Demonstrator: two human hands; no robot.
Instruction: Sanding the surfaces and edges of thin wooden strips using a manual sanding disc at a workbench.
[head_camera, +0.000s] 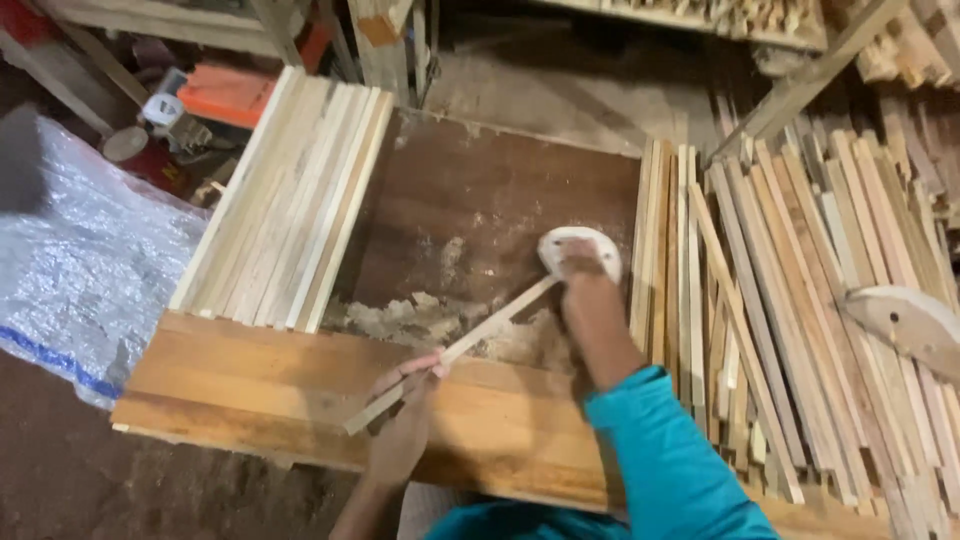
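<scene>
Two hands busy: left hand (405, 420) pinches the near end of a thin wood strip (455, 352) over the front plank (300, 380); right hand (582, 262) presses a round white pad (580, 250) at the strip's far end, behind the plank. Sawdust (430, 318) lies behind the plank too. Risk: the loosely held strip slips or snaps, or fingers catch a splinter. Strip stacks (290, 200) flank the plank.

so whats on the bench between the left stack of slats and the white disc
In the head view, bare brown board with scattered sawdust lies between the slat stack and the white disc under the right hand.
</scene>
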